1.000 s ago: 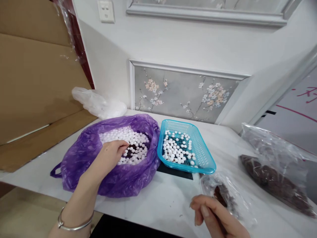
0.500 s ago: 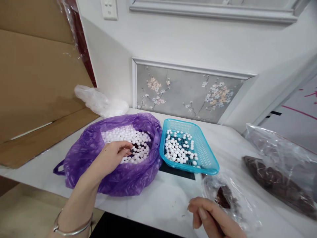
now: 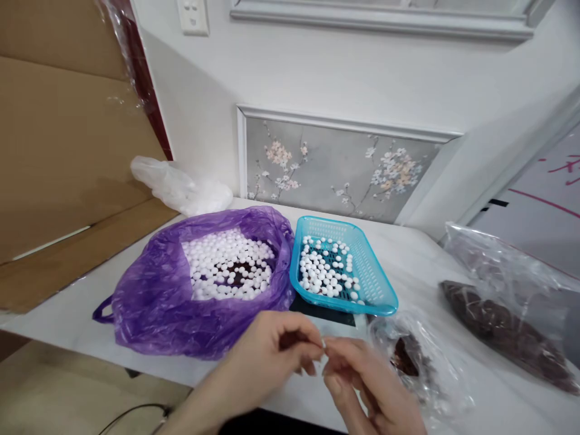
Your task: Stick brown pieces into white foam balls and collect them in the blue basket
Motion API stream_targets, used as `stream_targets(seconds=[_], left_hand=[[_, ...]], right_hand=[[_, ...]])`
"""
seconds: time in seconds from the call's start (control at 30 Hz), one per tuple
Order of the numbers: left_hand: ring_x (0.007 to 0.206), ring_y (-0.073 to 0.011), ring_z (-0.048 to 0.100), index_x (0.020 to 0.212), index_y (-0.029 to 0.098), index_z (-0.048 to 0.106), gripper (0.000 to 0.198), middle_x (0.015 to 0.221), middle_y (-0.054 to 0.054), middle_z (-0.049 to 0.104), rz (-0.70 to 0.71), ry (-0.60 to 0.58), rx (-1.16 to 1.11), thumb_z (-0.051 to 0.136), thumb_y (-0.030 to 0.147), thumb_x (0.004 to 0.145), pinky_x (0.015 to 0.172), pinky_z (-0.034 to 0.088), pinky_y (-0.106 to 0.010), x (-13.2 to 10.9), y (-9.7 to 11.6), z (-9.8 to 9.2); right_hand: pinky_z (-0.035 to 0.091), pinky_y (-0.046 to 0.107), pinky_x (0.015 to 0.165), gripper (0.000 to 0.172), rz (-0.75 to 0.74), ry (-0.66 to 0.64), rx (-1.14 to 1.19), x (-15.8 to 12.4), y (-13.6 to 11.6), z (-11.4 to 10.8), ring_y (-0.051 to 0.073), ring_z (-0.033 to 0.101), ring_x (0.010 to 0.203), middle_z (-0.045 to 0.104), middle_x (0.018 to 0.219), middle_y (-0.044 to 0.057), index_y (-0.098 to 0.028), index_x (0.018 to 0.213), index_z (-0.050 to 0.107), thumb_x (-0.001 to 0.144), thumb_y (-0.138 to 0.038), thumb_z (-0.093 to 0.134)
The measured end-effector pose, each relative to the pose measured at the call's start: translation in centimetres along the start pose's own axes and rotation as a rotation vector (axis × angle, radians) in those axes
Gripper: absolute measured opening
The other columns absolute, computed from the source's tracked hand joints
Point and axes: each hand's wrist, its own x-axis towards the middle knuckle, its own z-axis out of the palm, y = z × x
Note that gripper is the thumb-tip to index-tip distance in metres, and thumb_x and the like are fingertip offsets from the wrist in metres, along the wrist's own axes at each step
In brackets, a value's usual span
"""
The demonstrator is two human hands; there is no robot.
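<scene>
My left hand [image 3: 276, 356] and my right hand [image 3: 362, 380] meet at the fingertips over the table's front part. Both are closed in a pinch, and a tiny whitish thing shows between the fingertips, too small to name. Behind my left hand lies an open purple plastic bag [image 3: 167, 314] full of small white balls [image 3: 217, 248], with something dark among them. A turquoise basket [image 3: 378, 278] stands to its right, with more white balls [image 3: 317, 269] on its floor. Just beyond my right hand sits a clear bag [image 3: 430, 362] with dark brown material.
A larger clear bag of dark brown material [image 3: 502, 332] lies on the right of the white table [image 3: 254, 199]. A crumpled translucent bag [image 3: 185, 190] is at the back left, beside large cardboard [image 3: 67, 139]. The wall stands behind.
My left hand has left the balls in the purple bag and moved right and toward me. My right hand has moved slightly left, and the fingertips of both now meet.
</scene>
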Motion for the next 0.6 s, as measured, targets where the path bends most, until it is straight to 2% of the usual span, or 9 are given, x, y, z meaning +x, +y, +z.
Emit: stream_targets(seconds=[0.07, 0.13, 0.23, 0.33, 0.4, 0.5, 0.53, 0.57, 0.6], left_hand=[[0.059, -0.0141, 0.059, 0.073, 0.022, 0.062, 0.006, 0.063, 0.002, 0.065, -0.001, -0.003, -0.086, 0.065, 0.018, 0.075, 0.060, 0.047, -0.026, 0.4, -0.7, 1.9], [0.057, -0.0144, 0.061, 0.081, 0.024, 0.058, 0.010, 0.063, 0.002, 0.068, -0.007, -0.001, -0.128, 0.065, 0.019, 0.076, 0.058, 0.048, -0.026, 0.8, -1.1, 2.7], [0.060, -0.0182, 0.067, 0.087, 0.024, 0.059, 0.010, 0.065, -0.002, 0.074, -0.026, -0.044, -0.165, 0.064, 0.024, 0.079, 0.059, 0.051, -0.029, 1.0, -1.2, 3.1], [0.073, -0.0217, 0.072, 0.093, 0.023, 0.063, 0.013, 0.073, -0.006, 0.076, -0.024, -0.066, -0.161, 0.060, 0.030, 0.083, 0.067, 0.055, -0.031, 0.6, -0.7, 3.3], [0.077, -0.0220, 0.073, 0.102, 0.025, 0.065, 0.019, 0.079, -0.006, 0.077, 0.005, -0.053, -0.051, 0.057, 0.031, 0.086, 0.069, 0.056, -0.030, 0.5, -0.1, 3.0], [0.083, -0.0227, 0.071, 0.102, 0.027, 0.070, 0.024, 0.093, -0.003, 0.078, 0.093, 0.093, 0.318, 0.054, 0.034, 0.087, 0.075, 0.055, -0.030, 0.8, 0.9, 0.9], [0.095, -0.0250, 0.069, 0.101, 0.026, 0.071, 0.024, 0.104, -0.004, 0.076, 0.109, 0.172, 0.398, 0.054, 0.035, 0.086, 0.085, 0.051, -0.032, 1.1, 1.1, -0.4], [0.104, -0.0270, 0.065, 0.103, 0.024, 0.071, 0.027, 0.112, -0.006, 0.074, 0.113, 0.281, 0.509, 0.052, 0.033, 0.087, 0.094, 0.046, -0.034, 1.4, 1.2, -1.9], [0.103, -0.0267, 0.065, 0.105, 0.026, 0.070, 0.030, 0.111, -0.005, 0.074, 0.098, 0.436, 0.855, 0.048, 0.034, 0.087, 0.095, 0.045, -0.035, 1.7, 1.2, -3.4]], right_hand=[[0.052, 0.020, 0.063, 0.020, -0.007, -0.008, -0.068, 0.3, 0.0, -0.5, 0.014, 0.067, 0.068, 0.068, 0.082, 0.001, -0.031, 0.096, 0.074, 0.080, -0.020, 0.068], [0.051, 0.020, 0.063, 0.015, 0.032, -0.005, -0.138, 0.4, 0.1, -1.3, 0.014, 0.067, 0.068, 0.069, 0.081, 0.001, -0.029, 0.089, 0.075, 0.079, -0.019, 0.069], [0.050, 0.023, 0.062, 0.008, 0.061, 0.003, -0.184, 0.5, 0.4, -2.5, 0.015, 0.065, 0.066, 0.068, 0.080, 0.001, -0.026, 0.081, 0.075, 0.079, -0.022, 0.069], [0.048, 0.024, 0.067, 0.009, 0.055, 0.032, -0.206, 0.6, 0.5, -2.7, 0.016, 0.065, 0.072, 0.067, 0.083, 0.002, -0.026, 0.080, 0.074, 0.081, -0.022, 0.066], [0.047, 0.025, 0.068, 0.011, 0.066, 0.047, -0.203, 0.7, 0.4, -2.4, 0.018, 0.063, 0.074, 0.066, 0.083, 0.003, -0.025, 0.079, 0.072, 0.084, -0.023, 0.063], [0.047, 0.026, 0.063, 0.010, 0.142, 0.108, -0.118, 0.8, 0.1, -2.7, 0.017, 0.060, 0.069, 0.065, 0.080, 0.002, -0.025, 0.078, 0.069, 0.085, -0.027, 0.062], [0.047, 0.024, 0.061, 0.009, 0.186, 0.151, -0.069, 0.9, 0.0, -3.1, 0.016, 0.059, 0.066, 0.064, 0.076, 0.001, -0.025, 0.079, 0.068, 0.086, -0.028, 0.063], [0.047, 0.023, 0.061, 0.008, 0.233, 0.195, 0.004, 0.9, -0.1, -3.7, 0.014, 0.058, 0.064, 0.064, 0.071, -0.001, -0.026, 0.080, 0.067, 0.086, -0.030, 0.064], [0.047, 0.022, 0.060, 0.008, 0.281, 0.233, 0.101, 1.0, -0.3, -4.4, 0.012, 0.057, 0.062, 0.063, 0.068, -0.002, -0.026, 0.082, 0.066, 0.087, -0.032, 0.064]])
